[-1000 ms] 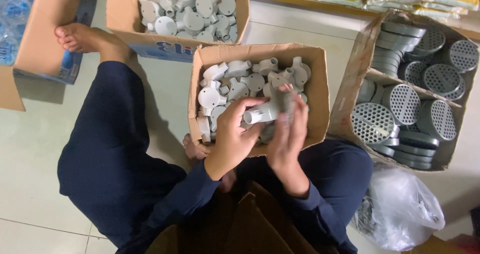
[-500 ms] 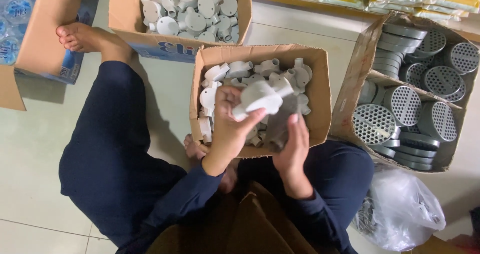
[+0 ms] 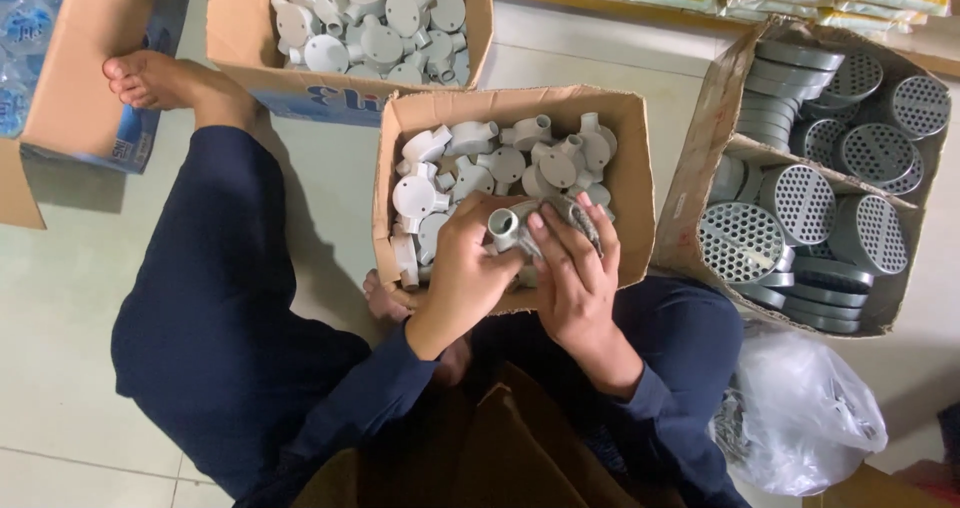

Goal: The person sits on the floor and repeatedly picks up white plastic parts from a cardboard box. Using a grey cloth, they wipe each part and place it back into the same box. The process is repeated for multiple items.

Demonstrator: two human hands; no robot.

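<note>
My left hand [image 3: 462,273] grips a white plastic conduit junction fitting [image 3: 505,227], its round socket end facing up. My right hand [image 3: 577,268] lies against the same fitting, fingers spread over a grey cloth-like piece [image 3: 584,220] pressed to it. Both hands hover over the near edge of a cardboard box [image 3: 636,183] filled with several more white junction fittings [image 3: 470,168]. I sit on the floor in dark blue clothes, left leg stretched out, bare foot [image 3: 150,78] near another box.
A second cardboard box of white fittings [image 3: 370,18] stands farther away. To the right, a divided box [image 3: 712,118] holds grey perforated round covers [image 3: 800,203]. A clear plastic bag [image 3: 805,423] lies at lower right. A brown carton [image 3: 70,78] sits at left.
My left hand has lowered the fitting from its raised position and turned its socket upward. My right hand has closed in again and presses the grey piece onto the fitting.
</note>
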